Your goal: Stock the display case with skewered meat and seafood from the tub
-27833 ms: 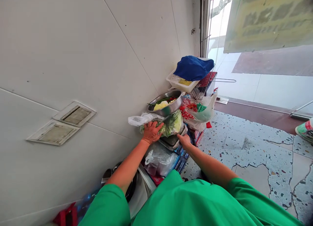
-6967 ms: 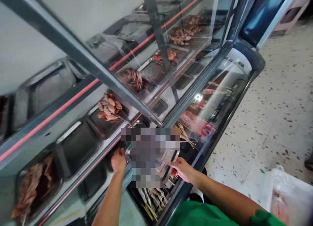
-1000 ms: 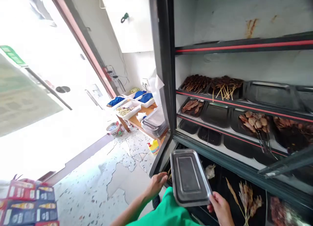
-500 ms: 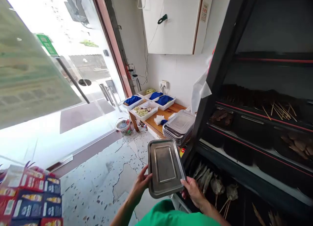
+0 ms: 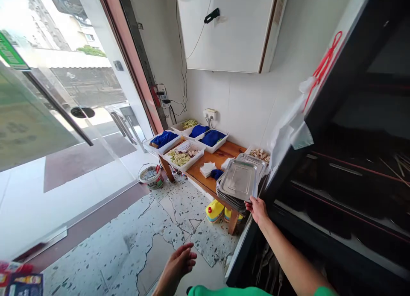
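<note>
My right hand [image 5: 257, 209] reaches out to a stack of flat steel trays [image 5: 239, 181] on the near end of a low wooden table [image 5: 209, 181]; its fingers grip the near edge of the top tray. My left hand [image 5: 180, 262] hangs low over the speckled floor [image 5: 153, 227], fingers loosely spread, holding nothing. Both arms come out of green sleeves at the bottom of the view.
White bins [image 5: 185, 153] with blue cloths and chopped food sit on the table by the wall. Yellow bottles [image 5: 215, 210] stand under it, a small bucket [image 5: 150, 175] beside it. A dark display cabinet [image 5: 336, 159] fills the right; a glass door [image 5: 64, 129] the left.
My view has swung left from the cabinet to the table. The tray I carried in both hands now rests on the stack, my right hand on its edge; my left hand has let go.
</note>
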`<state>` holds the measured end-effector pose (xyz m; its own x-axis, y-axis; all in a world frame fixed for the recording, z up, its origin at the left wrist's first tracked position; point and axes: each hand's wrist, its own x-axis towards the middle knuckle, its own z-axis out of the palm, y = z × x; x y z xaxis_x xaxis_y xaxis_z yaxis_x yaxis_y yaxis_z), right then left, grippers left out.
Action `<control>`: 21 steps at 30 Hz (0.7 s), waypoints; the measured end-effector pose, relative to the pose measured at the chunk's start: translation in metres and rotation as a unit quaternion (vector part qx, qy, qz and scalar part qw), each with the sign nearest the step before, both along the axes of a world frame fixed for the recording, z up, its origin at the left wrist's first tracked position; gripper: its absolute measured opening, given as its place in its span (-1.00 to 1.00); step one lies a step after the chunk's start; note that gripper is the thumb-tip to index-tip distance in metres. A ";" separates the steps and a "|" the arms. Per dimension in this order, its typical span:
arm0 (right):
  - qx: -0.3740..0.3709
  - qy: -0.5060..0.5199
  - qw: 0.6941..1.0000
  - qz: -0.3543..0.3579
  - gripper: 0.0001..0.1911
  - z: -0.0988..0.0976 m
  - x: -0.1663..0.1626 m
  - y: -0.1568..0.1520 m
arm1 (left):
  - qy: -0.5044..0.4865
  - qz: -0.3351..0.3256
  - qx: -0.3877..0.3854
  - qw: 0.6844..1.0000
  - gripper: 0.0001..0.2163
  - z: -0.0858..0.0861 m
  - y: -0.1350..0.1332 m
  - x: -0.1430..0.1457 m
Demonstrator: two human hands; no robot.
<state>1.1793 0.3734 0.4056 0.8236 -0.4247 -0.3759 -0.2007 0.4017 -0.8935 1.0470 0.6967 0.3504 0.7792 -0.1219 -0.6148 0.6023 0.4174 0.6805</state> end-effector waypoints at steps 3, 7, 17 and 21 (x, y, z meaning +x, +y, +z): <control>0.006 0.010 1.000 -0.009 -0.75 0.001 0.029 -0.014 | 0.021 0.012 -0.012 1.000 -0.65 0.003 -0.005 0.011; 0.025 0.014 0.999 -0.018 -0.69 -0.002 0.057 -0.023 | 0.063 0.018 -0.001 0.998 -0.76 0.002 -0.013 0.034; 0.038 0.001 0.995 -0.089 -0.58 -0.003 0.069 -0.018 | -0.021 -0.146 0.049 0.988 -0.59 -0.017 -0.003 0.160; 0.028 0.009 0.995 -0.095 -0.69 0.000 0.055 -0.009 | -0.073 -0.182 0.105 0.975 -0.49 -0.020 -0.013 0.202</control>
